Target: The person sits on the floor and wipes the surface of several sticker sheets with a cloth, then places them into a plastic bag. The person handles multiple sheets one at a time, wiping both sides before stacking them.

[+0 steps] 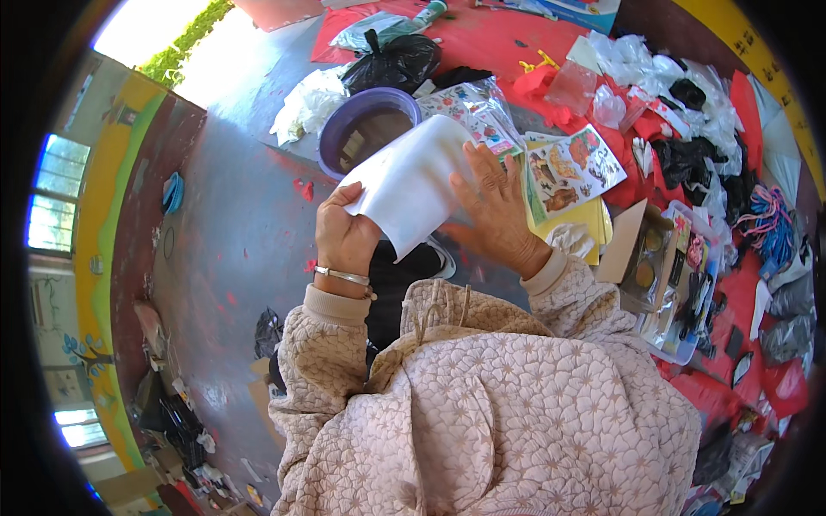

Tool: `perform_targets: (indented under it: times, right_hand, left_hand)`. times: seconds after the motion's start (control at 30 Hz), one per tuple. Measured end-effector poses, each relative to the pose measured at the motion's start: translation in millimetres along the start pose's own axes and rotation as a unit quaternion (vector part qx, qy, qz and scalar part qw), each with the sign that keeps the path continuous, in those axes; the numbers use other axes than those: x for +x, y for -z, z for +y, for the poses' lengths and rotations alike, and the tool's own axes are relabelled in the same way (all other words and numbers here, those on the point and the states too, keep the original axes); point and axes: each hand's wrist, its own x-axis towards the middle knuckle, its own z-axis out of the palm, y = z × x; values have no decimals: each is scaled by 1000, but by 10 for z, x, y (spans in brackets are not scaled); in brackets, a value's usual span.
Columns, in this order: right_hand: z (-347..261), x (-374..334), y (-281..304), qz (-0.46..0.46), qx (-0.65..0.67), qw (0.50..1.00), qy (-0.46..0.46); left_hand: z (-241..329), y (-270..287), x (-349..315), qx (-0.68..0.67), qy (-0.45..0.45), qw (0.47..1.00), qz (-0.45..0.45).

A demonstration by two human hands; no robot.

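A white sheet of paper [411, 179] is bent in a soft curve in front of me. My left hand [346, 234] pinches its left edge, thumb on top. At the paper's right edge is my right hand [497, 213], open, with its fingers spread; its fingertips overlap the sheet, and whether they press on it I cannot tell. Just beyond the paper stands a purple basin [328, 142], partly covered by it. Sheets of animal stickers [575, 172] and yellow paper [592, 225] lie right of my right hand.
A black plastic bag [394, 64] and a white bag [311, 105] sit behind the basin. To the right, a cardboard box [621, 245] stands by a clear plastic tub [686, 348] of small items. Plastic bags [632, 64] and blue-pink cords [772, 230] lie on red sheeting [482, 39].
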Motion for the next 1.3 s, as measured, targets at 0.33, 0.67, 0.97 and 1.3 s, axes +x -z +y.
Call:
perform_targets:
  times: [0.33,0.67,0.97,1.3]
  right_hand:
    - [-217,386,-190,65,-66,996,-13]
    - [197,215,420,6,239,908,-343]
    - [634,-451,369,93,528,618,-575]
    - [395,-1504,538,5,400,562,-724]
  left_hand:
    - [-35,-174,-245,-24,-92,995,10]
    - [223,298,-117,178,-160,970,-35]
    - [41,440,318,260,13,958,-117]
    - [-660,909,875,548,109,829,27]
